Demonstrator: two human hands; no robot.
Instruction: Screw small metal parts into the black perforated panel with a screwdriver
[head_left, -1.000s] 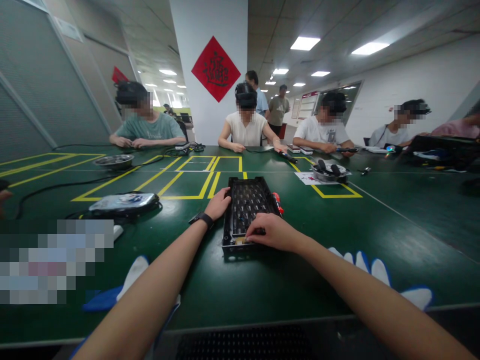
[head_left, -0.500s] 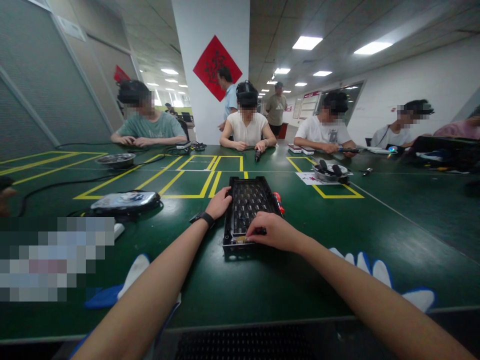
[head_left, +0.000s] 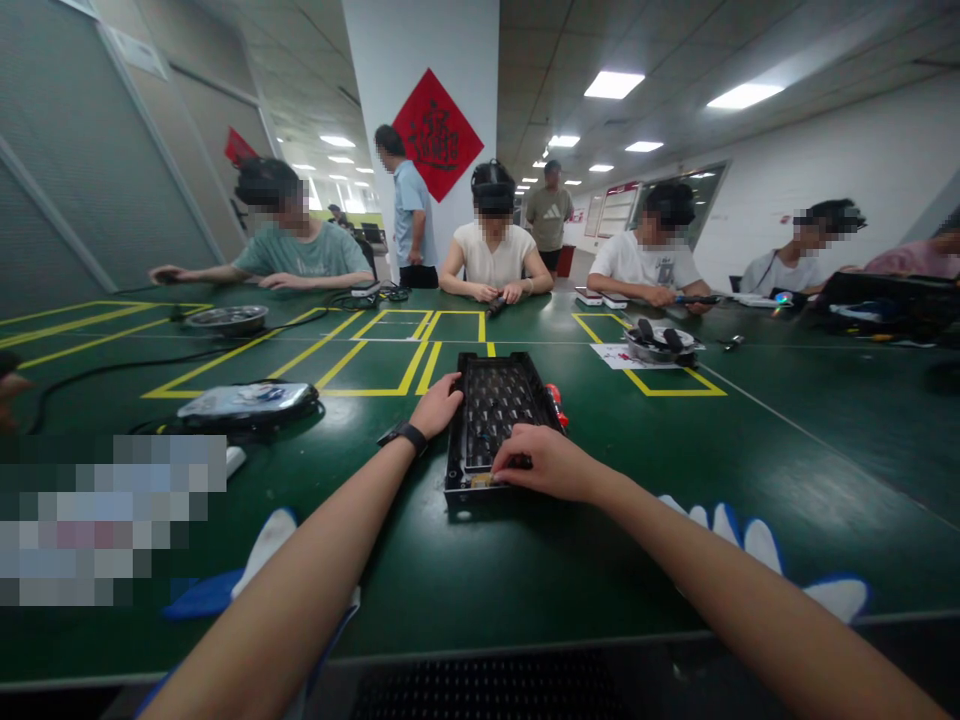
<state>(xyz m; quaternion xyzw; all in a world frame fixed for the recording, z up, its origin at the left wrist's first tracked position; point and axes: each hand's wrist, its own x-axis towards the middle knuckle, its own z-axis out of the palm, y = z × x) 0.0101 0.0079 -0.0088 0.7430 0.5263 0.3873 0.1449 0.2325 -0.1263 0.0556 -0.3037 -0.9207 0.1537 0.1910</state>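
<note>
A shallow black rectangular case (head_left: 498, 400) lies on the green table, its inside lined with rows of small shiny parts. At its left side my left hand (head_left: 441, 405) grips the wall, thumb and fingers at the rim, a dark band on the wrist. My right hand (head_left: 546, 460) is over the near right corner, thumb and fingertips pinched together. Whatever they hold is too small to make out. Just left of those fingertips, a yellowish piece (head_left: 481, 481) sits in the near end of the case. Red round parts (head_left: 556, 400) show beside its right wall.
White-and-blue gloves (head_left: 757, 550) lie at the right, and another glove (head_left: 262, 550) at the left. Left of the case rests a clear-wrapped pack (head_left: 251, 400). Metal bowls (head_left: 227, 319) and cables stand farther back. Several people sit across the table.
My hands and the case stay almost still. Across the table, a seated person at the left stretches an arm out, and a standing person behind has moved left.
</note>
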